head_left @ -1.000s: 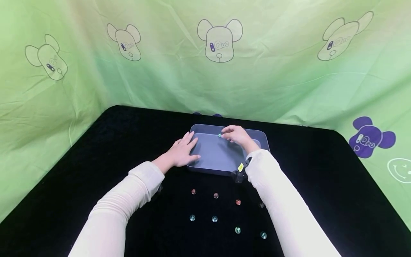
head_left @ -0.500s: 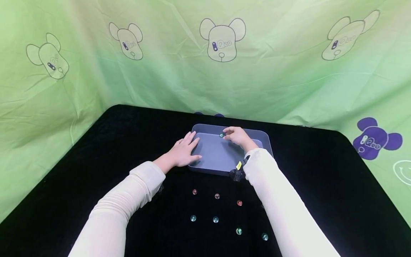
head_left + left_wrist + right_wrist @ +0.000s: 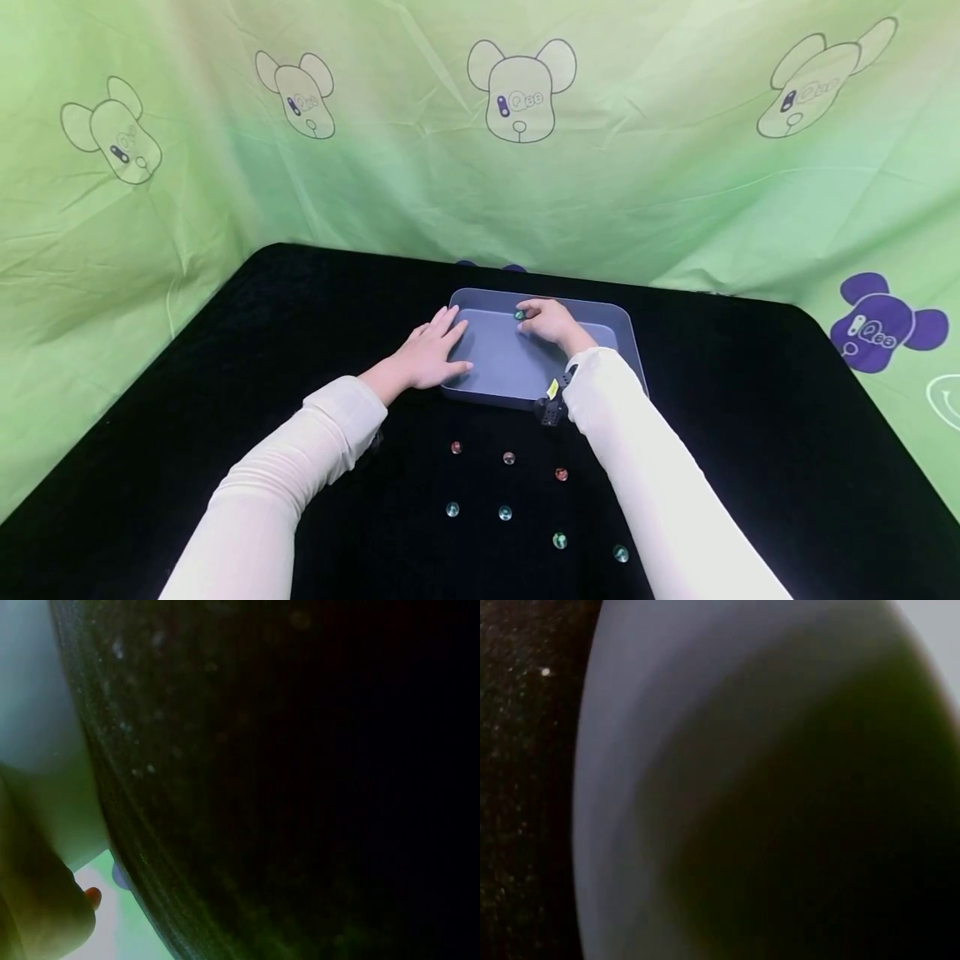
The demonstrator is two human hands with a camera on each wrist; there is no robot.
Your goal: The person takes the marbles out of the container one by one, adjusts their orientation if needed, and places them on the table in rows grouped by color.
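Note:
A grey plastic tray (image 3: pixel 626 329) sits on the black tabletop in the head view. My right hand (image 3: pixel 546 321) is inside the tray near its far wall and pinches a small green marble (image 3: pixel 519 315) at its fingertips. My left hand (image 3: pixel 429 354) lies flat with straight fingers on the tray's left rim. Several marbles lie on the cloth in front of the tray, among them a red one (image 3: pixel 455 447) and a green one (image 3: pixel 559 540). The right wrist view shows only the blurred grey tray (image 3: pixel 630 750). The left wrist view is mostly dark cloth.
The black table (image 3: pixel 225 375) is rounded at its far corners and ringed by a green curtain (image 3: pixel 375 183) with bear prints. A small black device with a yellow tag (image 3: pixel 553 400) sits at my right wrist.
My right hand has drawn slightly nearer and curled more over the marble inside the tray. The left hand has stayed on the rim.

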